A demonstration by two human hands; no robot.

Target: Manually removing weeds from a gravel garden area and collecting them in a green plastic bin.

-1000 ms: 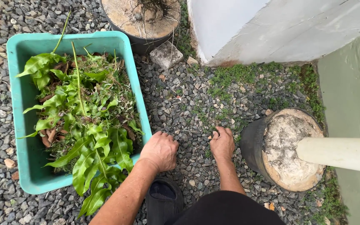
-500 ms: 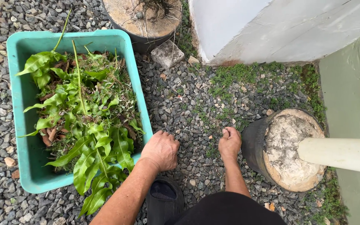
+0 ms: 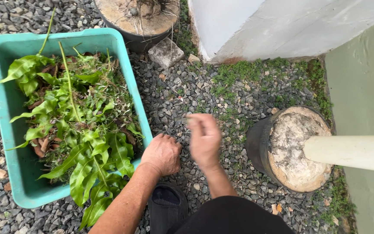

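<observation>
Head view: left hand (image 3: 162, 154) on gravel (image 3: 187, 97) beside teal tub (image 3: 8, 112).

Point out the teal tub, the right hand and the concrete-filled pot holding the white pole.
teal tub (image 3: 137, 102), head view, on its right rim.
right hand (image 3: 204, 138), head view, back of the blurred hand.
concrete-filled pot (image 3: 291, 141), head view, on the concrete top.

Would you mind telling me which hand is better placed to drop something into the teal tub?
Probably the right hand: it is raised off the gravel and blurred mid-motion, while the left hand rests beside the teal tub.
</observation>
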